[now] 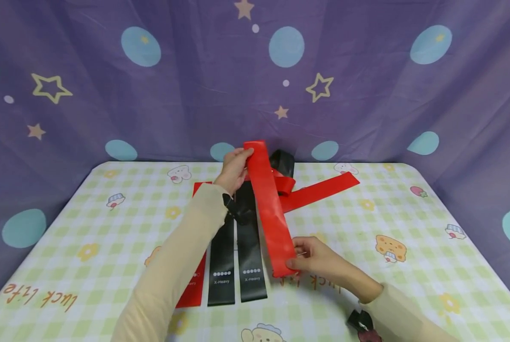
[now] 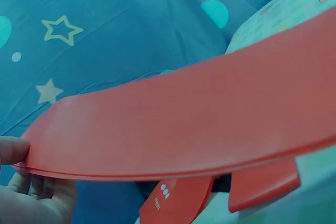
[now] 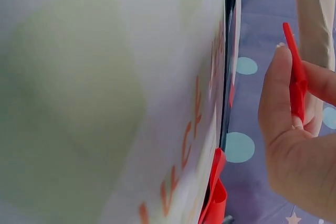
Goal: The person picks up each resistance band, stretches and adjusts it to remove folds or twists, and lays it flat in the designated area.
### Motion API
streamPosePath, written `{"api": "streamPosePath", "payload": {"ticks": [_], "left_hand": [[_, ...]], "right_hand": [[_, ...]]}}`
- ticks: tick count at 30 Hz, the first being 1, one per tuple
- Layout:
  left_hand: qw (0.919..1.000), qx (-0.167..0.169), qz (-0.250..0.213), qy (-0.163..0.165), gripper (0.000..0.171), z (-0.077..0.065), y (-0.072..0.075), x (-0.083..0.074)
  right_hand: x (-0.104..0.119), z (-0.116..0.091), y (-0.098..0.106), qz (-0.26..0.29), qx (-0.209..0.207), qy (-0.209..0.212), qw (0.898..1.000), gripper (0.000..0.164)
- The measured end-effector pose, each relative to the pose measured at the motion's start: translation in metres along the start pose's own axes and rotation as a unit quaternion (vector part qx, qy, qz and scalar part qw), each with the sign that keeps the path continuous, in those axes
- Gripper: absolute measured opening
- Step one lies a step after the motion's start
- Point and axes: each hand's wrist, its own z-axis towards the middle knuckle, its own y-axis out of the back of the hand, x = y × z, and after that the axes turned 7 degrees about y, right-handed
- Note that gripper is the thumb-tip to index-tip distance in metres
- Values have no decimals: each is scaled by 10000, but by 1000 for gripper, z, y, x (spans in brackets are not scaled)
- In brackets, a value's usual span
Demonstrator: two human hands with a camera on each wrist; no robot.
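Observation:
Between my two hands stretches a red resistance band (image 1: pixel 268 209), a flat loop raised over the table. My left hand (image 1: pixel 234 170) pinches its far end, thumb on top and fingers beneath, as the left wrist view also shows. At the near end my right hand (image 1: pixel 319 260) pinches the band between thumb and fingers; the right wrist view shows this end (image 3: pixel 297 77) edge-on. Two black bands marked X-Heavy (image 1: pixel 221 266) (image 1: pixel 251 266) lie side by side left of it. Another red band (image 1: pixel 190 289) lies beyond them, partly under my left forearm.
Behind the held band, a further red band (image 1: pixel 323 190) lies crumpled, one tail stretching right. A black band (image 1: pixel 283 162) stands curled near the table's back edge. The checked tablecloth (image 1: pixel 122 228) meets a purple curtain (image 1: pixel 212 85) there.

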Motion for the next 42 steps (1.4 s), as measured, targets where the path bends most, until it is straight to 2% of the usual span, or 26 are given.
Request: {"api": "streamPosePath", "payload": {"ticks": [3,7,13,21,26,32,38,42], "left_hand": [[10000,-16,88,14,10,-1,7,-4],[9998,24,169,-47,8,-3,17,-8],[9983,-230,511,-151,11,-4,32,-13],[9949,-434,871,-266,18,-7,52,-17],[9921,-319,1188,-234,15,-13,65,-22],[9804,-151,1937,-324,37,-22,79,-26],[9675,97,2418,-734,24,-32,92,-27],[9618,267,2617,-762,17,-39,101,-27]], "right_hand": [[-1,-4,3,-7,32,-68,10000,26],[-2,-8,9,-11,-171,-263,9995,24],[-3,-11,22,-35,-598,-321,9977,33],[-6,-13,35,-167,-995,-274,9945,34],[-5,-9,49,-262,-1289,-320,9908,35],[-5,0,69,-773,-1567,-424,9837,28],[-5,7,90,-1290,-2034,-369,9699,25],[-5,11,100,-1309,-2311,-389,9633,29]]}}
